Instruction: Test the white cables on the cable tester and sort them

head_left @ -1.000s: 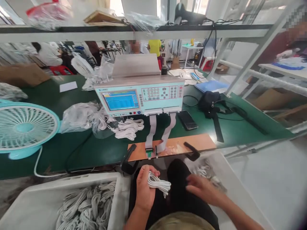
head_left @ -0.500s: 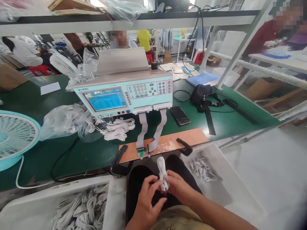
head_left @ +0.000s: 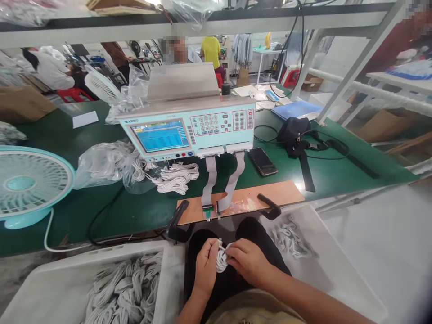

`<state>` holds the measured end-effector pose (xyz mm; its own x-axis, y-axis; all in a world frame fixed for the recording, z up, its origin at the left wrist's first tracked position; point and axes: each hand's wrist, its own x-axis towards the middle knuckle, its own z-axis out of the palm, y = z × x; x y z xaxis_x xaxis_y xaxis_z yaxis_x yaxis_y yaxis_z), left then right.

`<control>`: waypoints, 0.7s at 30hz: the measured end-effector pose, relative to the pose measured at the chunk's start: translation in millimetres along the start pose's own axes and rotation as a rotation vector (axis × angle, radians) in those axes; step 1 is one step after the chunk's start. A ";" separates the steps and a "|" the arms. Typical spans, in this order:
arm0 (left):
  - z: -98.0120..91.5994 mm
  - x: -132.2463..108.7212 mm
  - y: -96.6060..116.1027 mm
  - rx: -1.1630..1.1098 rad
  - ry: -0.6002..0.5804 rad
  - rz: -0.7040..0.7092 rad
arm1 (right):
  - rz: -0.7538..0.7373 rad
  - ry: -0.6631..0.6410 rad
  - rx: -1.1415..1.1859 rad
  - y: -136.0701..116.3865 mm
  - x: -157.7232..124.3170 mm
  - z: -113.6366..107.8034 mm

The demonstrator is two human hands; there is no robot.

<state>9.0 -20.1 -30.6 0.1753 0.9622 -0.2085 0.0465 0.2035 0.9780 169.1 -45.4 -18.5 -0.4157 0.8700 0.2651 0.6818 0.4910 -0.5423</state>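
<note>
Green table ahead. White left bin and right bin flank you. Tester, blue screen lit, on table. Cable bundles in both bins. Your left hand grasps white cable coil; right hand pinches coil's side. Coil over your lap.

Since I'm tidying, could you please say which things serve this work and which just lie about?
Likely work:
held white cable coil
boxy pale blue instrument
flat grey ribbon cables

Likely lying about:
black rectangular phone
black fabric bag
flat blue folder
</note>
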 end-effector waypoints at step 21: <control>-13.3 36.4 9.1 -0.345 0.054 -0.179 | 0.592 0.292 0.875 8.8 67.5 23.7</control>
<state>2.7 19.1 -29.1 0.1417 0.9124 -0.3841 -0.2637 0.4087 0.8737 132.7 16.6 -24.2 0.0741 0.9914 -0.1081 0.0156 -0.1095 -0.9939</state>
